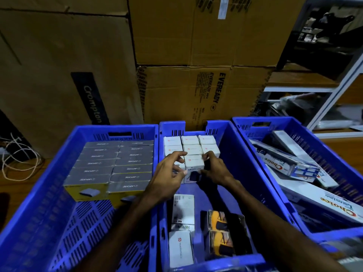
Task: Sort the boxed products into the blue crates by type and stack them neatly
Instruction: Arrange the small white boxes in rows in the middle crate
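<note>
Three blue crates stand side by side. The middle crate (231, 154) holds a block of small white boxes (191, 146) at its far end. My left hand (169, 177) and my right hand (216, 169) grip the nearest white box (194, 163) from both sides, fingers curled on its edges. Closer to me in the same crate lie loose white boxes (181, 213) and yellow-and-black boxes (221, 232). The left crate (39, 222) carries two neat rows of grey-topped yellow boxes (112, 163).
The right crate (345, 165) holds long white cartons (290, 161) lying at odd angles. Large cardboard cartons (196, 91) stand stacked right behind the crates. A coil of white cable (17, 160) lies on the floor at left. Metal shelving (334, 91) rises at right.
</note>
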`<state>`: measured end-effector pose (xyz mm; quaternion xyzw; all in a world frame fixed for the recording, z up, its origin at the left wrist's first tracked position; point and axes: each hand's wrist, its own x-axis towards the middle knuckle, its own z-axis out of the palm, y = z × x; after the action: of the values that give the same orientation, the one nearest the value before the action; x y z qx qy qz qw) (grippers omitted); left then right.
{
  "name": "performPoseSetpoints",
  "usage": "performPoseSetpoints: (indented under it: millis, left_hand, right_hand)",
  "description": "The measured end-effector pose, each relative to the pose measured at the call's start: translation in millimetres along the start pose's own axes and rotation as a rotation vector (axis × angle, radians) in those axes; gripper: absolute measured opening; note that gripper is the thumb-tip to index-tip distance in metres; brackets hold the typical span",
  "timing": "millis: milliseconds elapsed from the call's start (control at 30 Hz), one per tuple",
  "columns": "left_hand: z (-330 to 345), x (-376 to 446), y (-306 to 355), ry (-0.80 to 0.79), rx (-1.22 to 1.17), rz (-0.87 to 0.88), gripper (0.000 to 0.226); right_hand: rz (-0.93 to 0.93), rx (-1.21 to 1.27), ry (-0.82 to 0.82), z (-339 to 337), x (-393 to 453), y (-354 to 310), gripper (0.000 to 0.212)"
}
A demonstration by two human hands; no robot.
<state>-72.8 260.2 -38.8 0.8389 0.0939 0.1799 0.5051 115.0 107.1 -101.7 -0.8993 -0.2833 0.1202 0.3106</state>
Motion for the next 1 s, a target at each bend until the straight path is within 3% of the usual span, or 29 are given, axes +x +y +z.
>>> performPoseSetpoints:
  millis: [133,233,400,533,667,867,933,1000]
  left_hand:
    - [-2,0,-2,0.0,0.008,-0.003,0.048]
    - [-1,0,-2,0.009,0.002,-0.006,0.048]
    - [2,1,-1,0.017,-0.002,-0.002,0.047]
    - [2,2,-1,0.022,-0.01,0.0,0.045]
    - [2,2,-1,0.023,-0.006,-0.002,0.045]
    - [1,2,-4,0.023,-0.031,-0.005,0.044]
    - [1,2,-4,0.033,-0.057,-0.005,0.043]
    - [1,2,-4,0.042,-0.076,-0.006,0.042]
  right_hand:
    - [0.037,-0.105,-0.085,-21,-17,-1,0.051]
    - [-0.063,-0.263,-0.22,-33,-49,-18,0.056]
    - [-0.241,-0.493,-0.611,-12,-88,-36,0.106]
    - [-0.375,-0.675,-0.645,9,-96,-39,0.127]
    - [-0.475,-0.755,-0.652,29,-100,-46,0.125]
    - [-0.403,-0.646,-0.6,22,-87,-45,0.108]
    - [-0.277,-0.468,-0.609,1,-81,-47,0.101]
    - [-0.15,-0.139,-0.658,-23,-75,-48,0.087]
